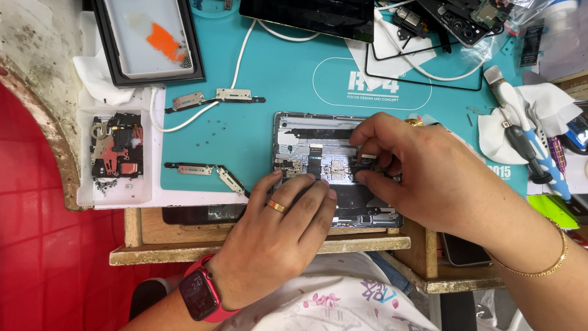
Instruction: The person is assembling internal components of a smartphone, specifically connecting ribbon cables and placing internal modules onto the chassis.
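An opened phone body (306, 138) lies on a teal work mat (245, 122), its inner boards and flex cables showing. My left hand (278, 236), with a gold ring and a red wrist watch, presses its fingertips on the phone's lower left part. My right hand (422, 171), wearing a gold bangle, pinches a small black flex connector (366, 161) at the phone's middle between thumb and forefinger.
Metal brackets (214, 97) and tiny screws lie on the mat's left. A white tray (116, 153) with a black and copper part sits far left. Screwdrivers (527, 144) rest on tissue at the right. A dark-framed tray (147, 37) and dismantled phones are behind.
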